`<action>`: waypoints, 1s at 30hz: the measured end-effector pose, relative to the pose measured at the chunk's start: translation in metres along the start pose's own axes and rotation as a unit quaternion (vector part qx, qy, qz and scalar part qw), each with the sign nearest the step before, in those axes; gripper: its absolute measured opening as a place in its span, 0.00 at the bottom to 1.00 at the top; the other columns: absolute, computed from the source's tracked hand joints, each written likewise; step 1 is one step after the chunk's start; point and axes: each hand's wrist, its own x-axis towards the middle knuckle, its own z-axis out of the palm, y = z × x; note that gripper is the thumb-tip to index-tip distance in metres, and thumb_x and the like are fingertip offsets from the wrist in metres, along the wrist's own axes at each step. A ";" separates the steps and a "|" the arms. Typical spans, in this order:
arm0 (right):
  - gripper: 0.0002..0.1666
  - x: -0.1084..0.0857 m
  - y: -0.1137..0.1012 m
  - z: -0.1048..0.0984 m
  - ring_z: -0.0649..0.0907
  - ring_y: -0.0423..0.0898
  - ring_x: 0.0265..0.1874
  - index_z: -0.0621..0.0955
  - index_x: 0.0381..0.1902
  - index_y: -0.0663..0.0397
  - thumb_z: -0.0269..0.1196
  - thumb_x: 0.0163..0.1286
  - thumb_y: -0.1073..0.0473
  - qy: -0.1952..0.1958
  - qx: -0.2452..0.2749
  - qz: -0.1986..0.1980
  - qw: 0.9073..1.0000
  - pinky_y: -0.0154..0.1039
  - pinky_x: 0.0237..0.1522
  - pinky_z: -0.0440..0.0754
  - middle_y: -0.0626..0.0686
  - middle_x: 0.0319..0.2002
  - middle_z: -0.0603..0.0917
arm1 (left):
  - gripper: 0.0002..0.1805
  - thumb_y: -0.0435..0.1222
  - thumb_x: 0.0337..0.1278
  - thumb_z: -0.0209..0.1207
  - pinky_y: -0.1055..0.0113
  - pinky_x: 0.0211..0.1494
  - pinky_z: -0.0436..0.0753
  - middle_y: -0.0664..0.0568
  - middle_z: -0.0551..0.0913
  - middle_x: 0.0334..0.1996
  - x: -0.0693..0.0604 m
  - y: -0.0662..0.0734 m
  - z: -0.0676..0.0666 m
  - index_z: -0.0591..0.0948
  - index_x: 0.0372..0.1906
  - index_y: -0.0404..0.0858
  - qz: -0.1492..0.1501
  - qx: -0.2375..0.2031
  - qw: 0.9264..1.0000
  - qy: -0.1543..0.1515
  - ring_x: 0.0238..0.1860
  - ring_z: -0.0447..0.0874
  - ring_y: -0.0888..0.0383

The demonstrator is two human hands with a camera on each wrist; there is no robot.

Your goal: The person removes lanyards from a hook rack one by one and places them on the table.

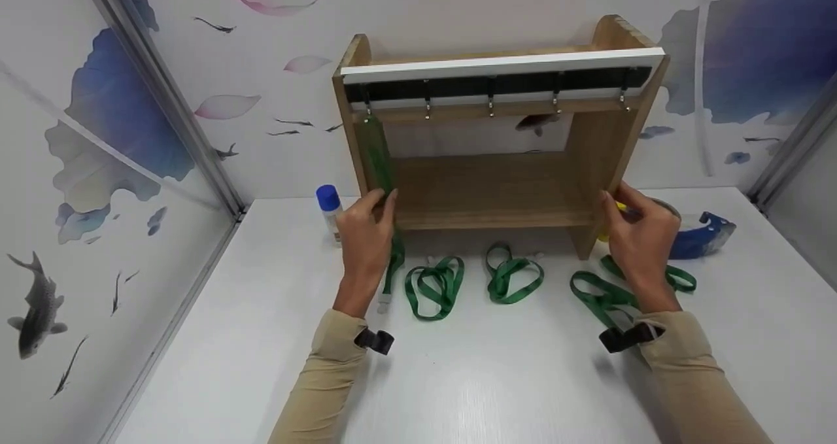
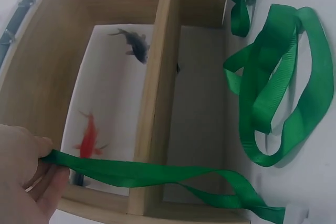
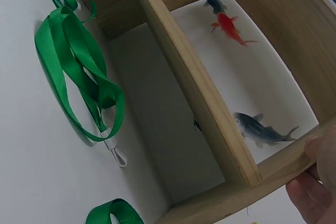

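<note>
A wooden shelf [image 1: 490, 192] stands at the back of the white table, with a black strip of metal hooks [image 1: 458, 89] along its upper front. From the leftmost hook hangs a green lanyard [image 1: 376, 150]. My left hand [image 1: 365, 241] pinches this lanyard between thumb and fingers beside the shelf's left panel; in the left wrist view the ribbon [image 2: 126, 173] runs from the fingertips across the shelf edge to a pale end piece. At the other side, my right hand [image 1: 644, 235] grips the front edge of the right side panel [image 3: 278, 167], thumb on one face and fingers on the other.
Coiled green lanyards lie before the shelf, one at left [image 1: 458, 280], one in the middle [image 1: 502, 279], and more green ribbon [image 1: 605, 295] under the right wrist. A blue-capped bottle [image 1: 328, 199] stands left; a blue tape dispenser [image 1: 700, 238] sits right. A patterned wall closes the back.
</note>
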 end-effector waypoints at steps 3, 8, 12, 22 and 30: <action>0.24 -0.001 0.001 -0.001 0.90 0.53 0.62 0.85 0.68 0.44 0.69 0.78 0.49 0.001 0.002 -0.001 1.000 0.43 0.57 0.89 0.52 0.62 0.90 | 0.11 0.38 0.72 0.70 0.56 0.52 0.95 0.41 0.94 0.43 0.003 0.004 -0.008 0.93 0.51 0.35 -0.003 0.010 1.000 0.012 0.46 0.96 0.47; 0.24 -0.001 0.002 -0.001 0.90 0.53 0.62 0.85 0.68 0.44 0.69 0.78 0.49 0.000 0.006 -0.003 1.000 0.37 0.56 0.89 0.52 0.63 0.90 | 0.10 0.35 0.69 0.72 0.53 0.53 0.95 0.41 0.92 0.42 0.008 0.015 -0.026 0.93 0.50 0.35 0.030 0.021 0.999 0.040 0.46 0.93 0.47; 0.24 -0.002 0.003 -0.002 0.90 0.53 0.63 0.84 0.69 0.43 0.69 0.78 0.49 -0.002 0.007 -0.001 1.000 0.35 0.56 0.88 0.52 0.64 0.89 | 0.08 0.32 0.68 0.72 0.56 0.49 0.95 0.41 0.89 0.37 0.011 0.033 -0.042 0.93 0.47 0.34 0.093 0.026 0.994 0.050 0.41 0.92 0.49; 0.24 0.000 0.003 -0.004 0.89 0.49 0.65 0.84 0.68 0.38 0.68 0.78 0.45 0.001 0.005 0.007 1.000 0.44 0.59 0.90 0.47 0.64 0.89 | 0.09 0.35 0.72 0.70 0.70 0.47 0.92 0.47 0.91 0.39 0.023 0.114 -0.051 0.93 0.51 0.37 0.200 -0.039 0.964 -0.169 0.40 0.89 0.56; 0.24 0.000 0.004 0.000 0.90 0.51 0.63 0.85 0.68 0.41 0.70 0.77 0.46 -0.003 0.020 0.003 1.000 0.25 0.54 0.86 0.49 0.62 0.90 | 0.11 0.33 0.70 0.71 0.69 0.50 0.92 0.47 0.94 0.42 0.021 0.155 -0.028 0.92 0.52 0.35 0.281 -0.257 0.897 -0.227 0.44 0.89 0.59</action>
